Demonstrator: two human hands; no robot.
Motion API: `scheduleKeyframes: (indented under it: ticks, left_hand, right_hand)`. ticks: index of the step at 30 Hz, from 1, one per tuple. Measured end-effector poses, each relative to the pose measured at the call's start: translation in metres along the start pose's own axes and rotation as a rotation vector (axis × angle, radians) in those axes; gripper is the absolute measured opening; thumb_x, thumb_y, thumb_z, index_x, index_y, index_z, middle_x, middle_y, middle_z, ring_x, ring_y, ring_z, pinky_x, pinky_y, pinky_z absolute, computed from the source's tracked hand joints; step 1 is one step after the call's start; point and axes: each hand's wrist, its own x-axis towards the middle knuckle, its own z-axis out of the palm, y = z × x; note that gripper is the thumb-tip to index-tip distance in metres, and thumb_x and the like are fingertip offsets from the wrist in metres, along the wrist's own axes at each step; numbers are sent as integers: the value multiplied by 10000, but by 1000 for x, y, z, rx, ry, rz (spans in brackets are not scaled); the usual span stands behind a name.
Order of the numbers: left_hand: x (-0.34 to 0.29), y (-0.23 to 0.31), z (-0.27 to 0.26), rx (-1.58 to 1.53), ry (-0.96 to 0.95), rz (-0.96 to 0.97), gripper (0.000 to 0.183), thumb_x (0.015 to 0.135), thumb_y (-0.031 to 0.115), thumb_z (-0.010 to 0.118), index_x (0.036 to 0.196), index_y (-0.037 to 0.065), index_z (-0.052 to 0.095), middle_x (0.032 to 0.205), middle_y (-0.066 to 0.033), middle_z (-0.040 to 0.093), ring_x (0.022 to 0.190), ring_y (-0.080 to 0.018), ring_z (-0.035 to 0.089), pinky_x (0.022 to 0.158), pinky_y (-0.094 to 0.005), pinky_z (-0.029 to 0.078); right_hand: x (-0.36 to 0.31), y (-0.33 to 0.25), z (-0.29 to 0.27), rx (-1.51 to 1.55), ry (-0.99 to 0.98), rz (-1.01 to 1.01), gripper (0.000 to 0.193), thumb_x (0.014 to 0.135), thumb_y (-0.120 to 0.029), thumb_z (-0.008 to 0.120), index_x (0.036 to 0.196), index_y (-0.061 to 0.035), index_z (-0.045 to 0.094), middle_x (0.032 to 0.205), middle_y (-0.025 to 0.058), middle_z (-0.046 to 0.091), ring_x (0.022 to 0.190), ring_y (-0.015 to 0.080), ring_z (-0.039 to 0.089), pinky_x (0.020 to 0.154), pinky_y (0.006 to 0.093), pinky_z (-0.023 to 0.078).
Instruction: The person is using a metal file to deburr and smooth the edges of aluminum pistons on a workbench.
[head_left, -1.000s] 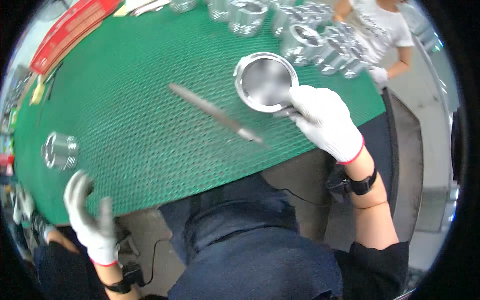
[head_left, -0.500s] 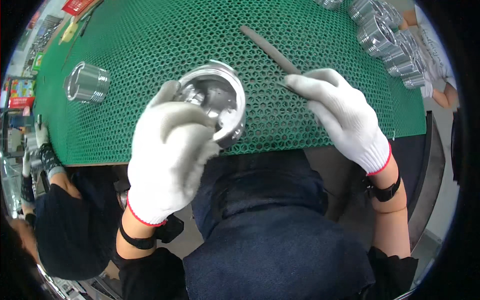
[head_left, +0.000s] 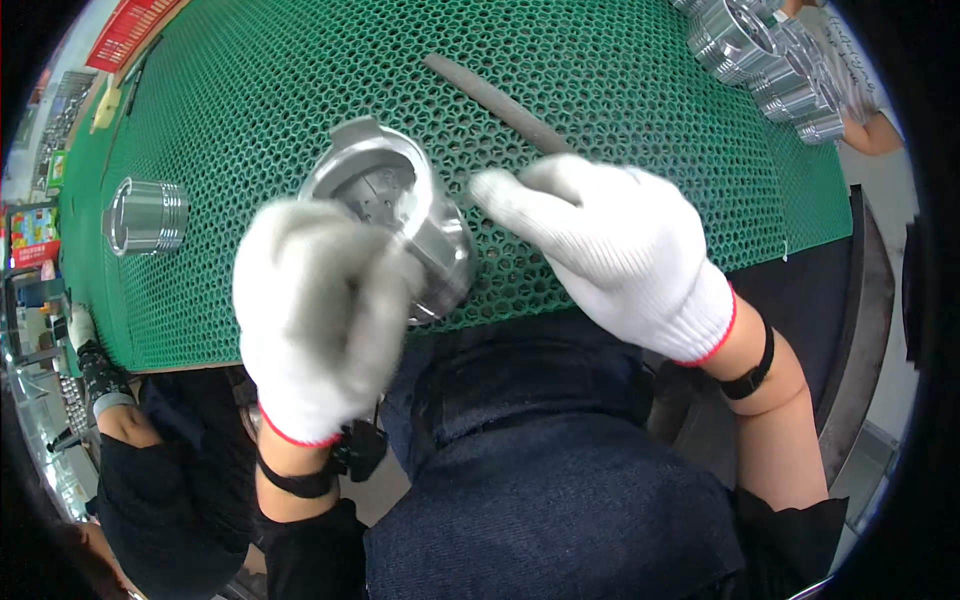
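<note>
My left hand [head_left: 315,310], in a white knit glove with a red cuff edge, grips a shiny metal piston [head_left: 445,255] near the table's front edge. The hollow side of the piston faces up and shows its inner walls; the glove covers part of the rim and is blurred. My right hand [head_left: 610,250], gloved alike, is just right of the piston, its leading finger stretched toward it without visible contact. A grey file [head_left: 490,100] lies slantwise on the green mat, its near end hidden behind the right hand. I see nothing in the right hand's fingers.
Another piston [head_left: 148,215] lies on its side at the left. Several pistons [head_left: 780,80] are grouped at the far right, beside another person's arm [head_left: 872,135]. A red basket [head_left: 128,30] stands at the far left. Another person's sleeved arm [head_left: 105,385] is at the left edge.
The piston has turned and tilted in my left hand. My right hand has moved left, from the file's near end toward the piston. The whole view has rotated slightly.
</note>
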Motion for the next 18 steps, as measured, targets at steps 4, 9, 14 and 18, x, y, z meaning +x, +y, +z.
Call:
scheduleKeyframes:
  ticks: [4,9,14,18]
  left_hand:
    - [-16,34,15,300,-130,96,360,579,223,864,876,102,700,884,-42,596,852,-294,622,815,-455,510]
    - [-22,27,2,253,-119,122,397,606,296,869,921,138,687,913,-6,582,918,-265,606,936,-515,510]
    - [-7,28,-9,287,26,32,413,720,395,889,858,120,615,828,-9,569,830,-227,590,1046,-553,458]
    - [-8,43,-9,297,-113,299,437,874,503,742,1070,112,733,920,-28,614,932,-265,630,1021,-521,495]
  right_hand:
    - [-9,-1,-9,313,-153,134,358,860,2,662,1199,-93,723,925,105,736,781,248,730,657,360,594]
    - [-13,14,-22,1192,-468,808,335,953,-100,574,1252,6,684,822,67,717,514,26,511,444,177,399]
    - [-21,13,-15,1206,-358,795,363,938,-77,527,1261,0,671,829,70,702,504,26,504,440,180,393]
    - [-29,13,-14,1226,-294,743,382,962,-131,544,1309,-14,651,846,43,696,552,20,531,450,176,419]
